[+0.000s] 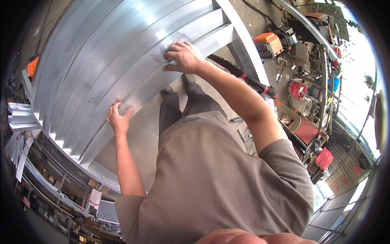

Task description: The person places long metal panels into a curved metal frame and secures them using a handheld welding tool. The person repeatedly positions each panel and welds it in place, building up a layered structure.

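Observation:
Long silvery metal slats (83,87) lie side by side across a pale metal frame (243,38). My left hand (118,118) grips the near slat (142,91) toward its left part, thumb and fingers apart around its edge. Farther right, my right hand (185,57) has its fingers curled over the same slat, with the thumb at its near edge. A duller grey smudged patch (162,49) shows on the metal beside the right fingers. The undersides of both grips are hidden.
A black and red long-handled tool (258,85) leans by the frame on the right. Beyond it stand an orange-topped case (268,44), a red bucket (297,89) and cluttered shelving. At lower left, a rack (57,187) holds metal lengths. My legs are just below the near slat.

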`<move>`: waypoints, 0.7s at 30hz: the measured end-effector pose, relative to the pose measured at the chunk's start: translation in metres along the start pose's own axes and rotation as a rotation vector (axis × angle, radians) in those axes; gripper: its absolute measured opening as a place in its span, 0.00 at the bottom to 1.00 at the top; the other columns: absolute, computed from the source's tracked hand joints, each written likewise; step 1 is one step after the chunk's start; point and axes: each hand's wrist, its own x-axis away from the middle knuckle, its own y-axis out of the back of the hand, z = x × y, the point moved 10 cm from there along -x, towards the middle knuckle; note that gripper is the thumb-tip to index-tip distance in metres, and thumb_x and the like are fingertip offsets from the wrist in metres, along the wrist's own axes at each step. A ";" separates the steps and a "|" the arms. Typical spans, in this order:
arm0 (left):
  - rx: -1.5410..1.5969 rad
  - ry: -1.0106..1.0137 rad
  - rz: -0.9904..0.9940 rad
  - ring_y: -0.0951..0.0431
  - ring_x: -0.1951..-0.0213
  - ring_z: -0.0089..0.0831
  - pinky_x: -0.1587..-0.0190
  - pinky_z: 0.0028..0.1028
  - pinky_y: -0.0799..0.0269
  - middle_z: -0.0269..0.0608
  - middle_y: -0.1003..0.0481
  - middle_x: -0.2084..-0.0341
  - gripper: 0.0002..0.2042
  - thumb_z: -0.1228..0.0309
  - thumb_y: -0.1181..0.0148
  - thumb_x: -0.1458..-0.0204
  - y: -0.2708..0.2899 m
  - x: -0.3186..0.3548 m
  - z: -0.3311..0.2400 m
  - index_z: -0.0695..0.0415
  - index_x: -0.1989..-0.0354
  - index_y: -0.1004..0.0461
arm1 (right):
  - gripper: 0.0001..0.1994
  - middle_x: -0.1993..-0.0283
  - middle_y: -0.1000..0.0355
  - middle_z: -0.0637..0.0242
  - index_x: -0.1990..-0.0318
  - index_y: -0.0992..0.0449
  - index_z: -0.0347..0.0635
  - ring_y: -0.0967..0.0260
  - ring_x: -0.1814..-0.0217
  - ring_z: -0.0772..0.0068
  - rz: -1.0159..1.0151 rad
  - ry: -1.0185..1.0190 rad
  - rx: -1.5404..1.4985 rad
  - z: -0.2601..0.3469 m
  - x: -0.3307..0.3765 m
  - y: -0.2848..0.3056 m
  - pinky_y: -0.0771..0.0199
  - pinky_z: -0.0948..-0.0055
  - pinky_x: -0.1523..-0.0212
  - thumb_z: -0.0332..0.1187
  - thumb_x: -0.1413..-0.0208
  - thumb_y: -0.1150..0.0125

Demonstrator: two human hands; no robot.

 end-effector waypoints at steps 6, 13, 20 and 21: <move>0.051 -0.015 -0.024 0.30 0.39 0.41 0.34 0.48 0.44 0.34 0.25 0.47 0.30 0.51 0.22 0.57 0.000 -0.002 0.002 0.50 0.47 0.24 | 0.18 0.52 0.26 0.73 0.55 0.18 0.59 0.34 0.36 0.64 -0.033 -0.041 -0.028 -0.004 0.009 -0.007 0.39 0.60 0.33 0.56 0.45 0.33; 0.072 -0.044 -0.058 0.29 0.40 0.39 0.35 0.49 0.44 0.33 0.26 0.47 0.30 0.53 0.21 0.58 0.000 -0.002 0.001 0.50 0.47 0.24 | 0.17 0.54 0.25 0.73 0.57 0.18 0.58 0.32 0.39 0.64 -0.006 -0.051 -0.055 -0.008 0.007 -0.009 0.40 0.60 0.32 0.55 0.45 0.32; 0.075 -0.041 -0.067 0.29 0.40 0.40 0.36 0.49 0.43 0.34 0.25 0.48 0.30 0.52 0.21 0.59 -0.001 -0.002 0.003 0.51 0.48 0.23 | 0.16 0.55 0.25 0.73 0.58 0.18 0.58 0.32 0.40 0.65 0.008 -0.044 -0.077 -0.008 0.003 -0.009 0.39 0.61 0.33 0.55 0.46 0.31; 0.088 -0.035 -0.067 0.29 0.40 0.40 0.36 0.48 0.42 0.34 0.25 0.48 0.30 0.52 0.21 0.59 -0.001 -0.002 0.004 0.51 0.48 0.23 | 0.16 0.56 0.25 0.73 0.58 0.18 0.57 0.32 0.40 0.65 0.012 -0.042 -0.081 -0.009 0.003 -0.009 0.39 0.61 0.34 0.54 0.46 0.30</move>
